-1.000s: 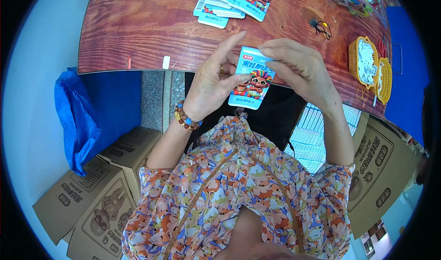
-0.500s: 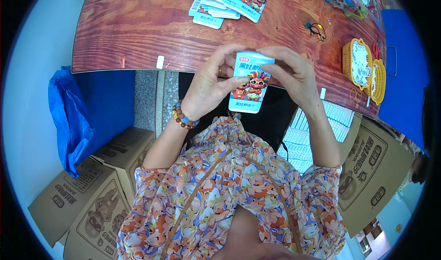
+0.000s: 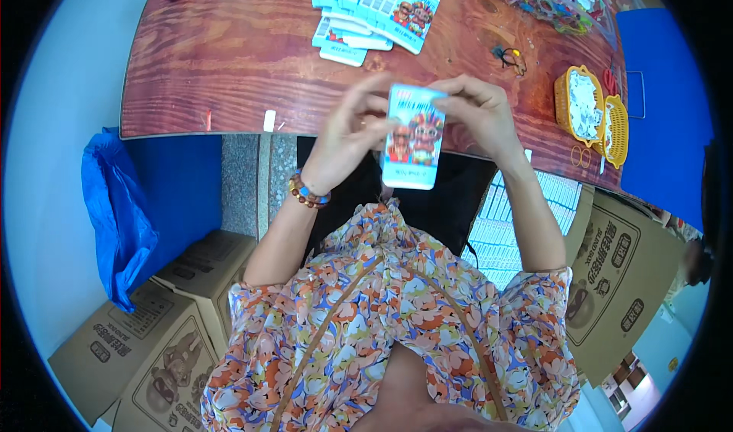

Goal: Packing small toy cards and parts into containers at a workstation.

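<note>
A small light-blue carton [image 3: 413, 157] printed with two cartoon figures is upright before me, just over the near table edge. My left hand [image 3: 345, 136], with a bead bracelet on its wrist, has its thumb on the carton's left side; its fingers are blurred. At the top right corner, my right hand [image 3: 485, 115] pinches the carton between thumb and fingers. Beyond my hands lies a loose pile of similar blue cartons [image 3: 374, 11] on the wooden table [image 3: 229, 66].
Yellow baskets [image 3: 580, 100] with white slips stand at the right, near a heap of colourful plastic-bagged pieces [image 3: 534, 1]. A carton-filled box [image 3: 546, 211] is below right. Brown boxes [image 3: 153, 356] and a blue bag [image 3: 114, 218] are at left.
The view has shifted, so the table's things sit lower in it. Both hands stay at the carton; the left hand's fingers and the carton look blurred by motion.
</note>
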Demonstrator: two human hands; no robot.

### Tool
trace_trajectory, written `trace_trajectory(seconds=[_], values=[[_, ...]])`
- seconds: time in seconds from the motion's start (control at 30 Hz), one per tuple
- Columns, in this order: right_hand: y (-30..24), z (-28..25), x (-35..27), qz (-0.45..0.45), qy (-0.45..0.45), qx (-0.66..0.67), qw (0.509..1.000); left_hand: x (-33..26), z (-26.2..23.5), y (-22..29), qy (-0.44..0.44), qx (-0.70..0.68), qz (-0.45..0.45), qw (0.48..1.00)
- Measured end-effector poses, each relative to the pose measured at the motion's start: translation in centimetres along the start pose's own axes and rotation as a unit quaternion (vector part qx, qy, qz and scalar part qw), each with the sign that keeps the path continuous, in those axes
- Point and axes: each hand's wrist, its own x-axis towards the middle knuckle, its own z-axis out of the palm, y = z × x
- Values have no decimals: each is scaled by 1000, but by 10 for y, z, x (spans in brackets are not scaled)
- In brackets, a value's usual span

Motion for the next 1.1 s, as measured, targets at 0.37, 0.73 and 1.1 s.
trace_trajectory(seconds=[0.37,0.73,1.1], values=[[21,65,27,126,-9,379,917,20,7,3,221,360,278,862],[-116,-5,173,-288,116,-374,874,27,-43,21,228,260,143,927],[-130,-50,335,-211,31,-670,711,15,-53,24,270,152,100,945]])
